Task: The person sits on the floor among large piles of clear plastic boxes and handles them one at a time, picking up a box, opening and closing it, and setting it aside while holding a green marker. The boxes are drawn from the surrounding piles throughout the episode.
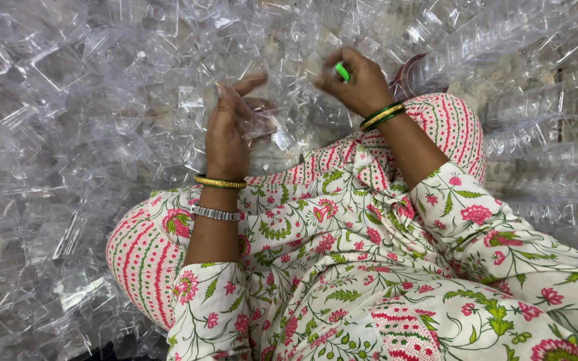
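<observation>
My left hand (229, 130) is raised over my lap and grips a clear plastic blister piece (257, 115) between thumb and fingers. My right hand (354, 83) is just to the right of it, fingers closed around a small bright green object (342, 71). The two hands are close together, a short gap between them. Gold and silver bangles ring the left wrist, green and gold ones the right. I sit cross-legged in floral cloth (342, 254).
A deep heap of clear plastic blister shells (88, 134) covers the floor on the left, ahead and to the right. Stacked clear trays (543, 154) lie at the right. A reddish round rim (406, 73) shows behind my right hand.
</observation>
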### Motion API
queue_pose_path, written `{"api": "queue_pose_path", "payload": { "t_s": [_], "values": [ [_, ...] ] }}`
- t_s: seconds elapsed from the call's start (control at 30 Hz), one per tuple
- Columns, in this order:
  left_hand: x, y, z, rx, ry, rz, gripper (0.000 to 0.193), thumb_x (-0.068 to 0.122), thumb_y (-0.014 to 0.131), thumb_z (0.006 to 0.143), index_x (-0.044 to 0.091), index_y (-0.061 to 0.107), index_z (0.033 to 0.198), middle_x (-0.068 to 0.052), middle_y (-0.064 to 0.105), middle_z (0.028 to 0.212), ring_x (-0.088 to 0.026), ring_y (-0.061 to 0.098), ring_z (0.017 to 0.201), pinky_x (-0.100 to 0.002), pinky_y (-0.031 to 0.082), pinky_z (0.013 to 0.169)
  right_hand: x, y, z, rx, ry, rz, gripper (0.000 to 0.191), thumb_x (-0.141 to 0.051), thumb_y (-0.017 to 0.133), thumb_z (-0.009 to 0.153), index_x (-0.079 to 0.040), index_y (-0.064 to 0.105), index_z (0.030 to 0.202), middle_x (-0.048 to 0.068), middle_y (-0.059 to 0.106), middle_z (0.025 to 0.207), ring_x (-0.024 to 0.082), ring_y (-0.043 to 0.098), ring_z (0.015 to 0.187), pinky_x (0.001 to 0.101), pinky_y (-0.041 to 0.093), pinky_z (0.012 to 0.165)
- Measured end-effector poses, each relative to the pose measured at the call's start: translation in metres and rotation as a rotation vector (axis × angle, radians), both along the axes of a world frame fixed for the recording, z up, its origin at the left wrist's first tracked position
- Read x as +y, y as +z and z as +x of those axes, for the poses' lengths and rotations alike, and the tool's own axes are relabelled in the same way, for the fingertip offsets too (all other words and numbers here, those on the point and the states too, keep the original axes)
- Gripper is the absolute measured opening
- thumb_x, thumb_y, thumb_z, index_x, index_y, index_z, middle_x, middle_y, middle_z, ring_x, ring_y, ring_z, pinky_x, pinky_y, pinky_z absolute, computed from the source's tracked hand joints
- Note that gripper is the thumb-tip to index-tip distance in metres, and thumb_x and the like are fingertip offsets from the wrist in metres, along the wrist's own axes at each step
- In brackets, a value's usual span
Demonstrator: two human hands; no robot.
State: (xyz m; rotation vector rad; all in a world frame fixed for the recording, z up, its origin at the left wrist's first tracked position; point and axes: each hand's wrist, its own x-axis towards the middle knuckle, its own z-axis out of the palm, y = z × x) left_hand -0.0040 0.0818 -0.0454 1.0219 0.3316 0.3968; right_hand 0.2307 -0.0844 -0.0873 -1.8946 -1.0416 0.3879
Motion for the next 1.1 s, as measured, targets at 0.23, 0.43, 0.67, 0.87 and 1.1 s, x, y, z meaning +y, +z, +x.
{"api": "queue_pose_path", "payload": {
  "t_s": [0.23, 0.43, 0.67, 0.87, 1.1],
  "values": [
    [-0.006, -0.01, 0.0, 0.18, -0.201, -0.182, 0.045, 0.049, 0.041, 0.108, 0.008, 0.058, 0.108, -0.012, 0.066, 0.072, -0.022, 0.066, 0.055, -0.033, 0.047, 0.043, -0.001, 0.023, -0.021, 0.477, 0.298, 0.064, 0.044, -0.043, 0.055, 0.109, -0.005, 0.074, 0.105, -0.001, 0.07, 0.082, 0.004, 0.059, 0.068, 0.0216, 0.046, 0.06],
    [-0.012, -0.019, 0.002, 0.273, -0.371, -0.249, 0.041, 0.045, 0.05, 0.105, 0.005, 0.058, 0.103, -0.012, 0.064, 0.068, -0.025, 0.066, 0.052, -0.035, 0.045, 0.038, 0.008, 0.025, -0.037, 0.399, 0.527, 0.216, 0.034, -0.032, 0.07, 0.106, 0.0, 0.075, 0.097, 0.004, 0.07, 0.084, 0.008, 0.062, 0.071, 0.0245, 0.048, 0.062],
    [-0.013, -0.027, 0.003, 0.256, -0.316, -0.322, 0.034, 0.036, 0.058, 0.104, 0.002, 0.058, 0.1, -0.009, 0.061, 0.07, -0.025, 0.063, 0.049, -0.037, 0.049, 0.04, 0.006, 0.032, -0.036, 0.29, 0.596, 0.219, 0.03, -0.028, 0.076, 0.105, 0.0, 0.076, 0.093, 0.004, 0.065, 0.08, 0.008, 0.06, 0.071, 0.0252, 0.045, 0.064],
    [-0.009, -0.028, 0.006, 0.189, -0.215, -0.343, 0.023, 0.025, 0.055, 0.095, 0.01, 0.062, 0.111, -0.009, 0.066, 0.076, -0.026, 0.063, 0.046, -0.041, 0.052, 0.039, 0.002, 0.046, -0.024, 0.335, 0.674, 0.114, 0.028, -0.026, 0.08, 0.097, 0.001, 0.077, 0.089, 0.004, 0.061, 0.071, 0.007, 0.052, 0.065, 0.026, 0.039, 0.06],
    [0.011, -0.032, 0.002, 0.066, 0.015, -0.404, 0.028, 0.03, 0.05, 0.104, 0.003, 0.056, 0.097, -0.01, 0.062, 0.073, -0.027, 0.067, 0.054, -0.039, 0.051, 0.042, -0.003, 0.04, -0.024, 0.356, 0.487, 0.2, 0.035, -0.032, 0.073, 0.101, -0.001, 0.075, 0.086, 0.006, 0.074, 0.083, 0.006, 0.064, 0.065, 0.0229, 0.048, 0.057]
  ]
}}
